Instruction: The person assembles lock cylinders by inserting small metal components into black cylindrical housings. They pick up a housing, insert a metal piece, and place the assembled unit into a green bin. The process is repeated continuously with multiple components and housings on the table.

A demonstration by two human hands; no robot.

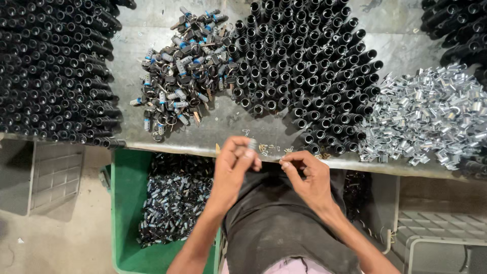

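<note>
Two hands are working at lower centre: left hand [234, 161] is pinching a small silvery metal cylinder [251, 145], upright; right hand [307, 175], just beside, is pinching something tiny.

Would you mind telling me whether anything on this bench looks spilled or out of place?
Mostly sorted piles, but a few tiny brass-coloured bits lie scattered loose at the metal bench edge, right beside the left hand and right hand.
</note>
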